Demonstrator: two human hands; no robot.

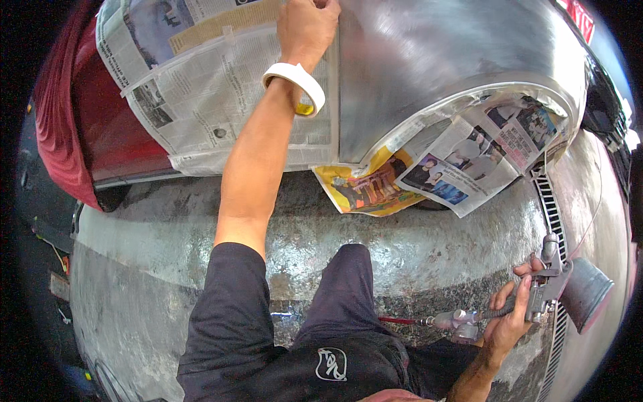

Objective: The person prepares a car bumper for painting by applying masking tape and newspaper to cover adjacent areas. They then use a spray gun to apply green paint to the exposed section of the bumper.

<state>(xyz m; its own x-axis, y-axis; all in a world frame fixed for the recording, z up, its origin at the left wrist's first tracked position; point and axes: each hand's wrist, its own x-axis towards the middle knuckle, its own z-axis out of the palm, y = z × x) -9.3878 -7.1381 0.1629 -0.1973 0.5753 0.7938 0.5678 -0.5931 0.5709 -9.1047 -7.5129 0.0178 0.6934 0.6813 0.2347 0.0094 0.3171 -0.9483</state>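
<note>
My left hand [307, 30] reaches up to the seam where newspaper sheets [207, 94] meet a bare grey car panel [415, 60]. Its fingers are curled closed at the top rim of the picture, and anything pinched in them is hidden. Around that wrist hangs a white roll of masking tape [309, 86]. Down at the right, away from the car, my right hand [510, 320] grips a spray gun [550, 285] by its handle. A grey paint cup [586, 295] sits on the gun, tilted outward. A red hose [400, 321] joins the gun's fittings.
More newspaper [462, 157] covers the wheel arch, its lower sheets hanging loose. A red cloth [63, 127] drapes the car at the left. The concrete floor [154, 268] looks wet or glossy. A slotted drain grate [550, 208] runs along the right.
</note>
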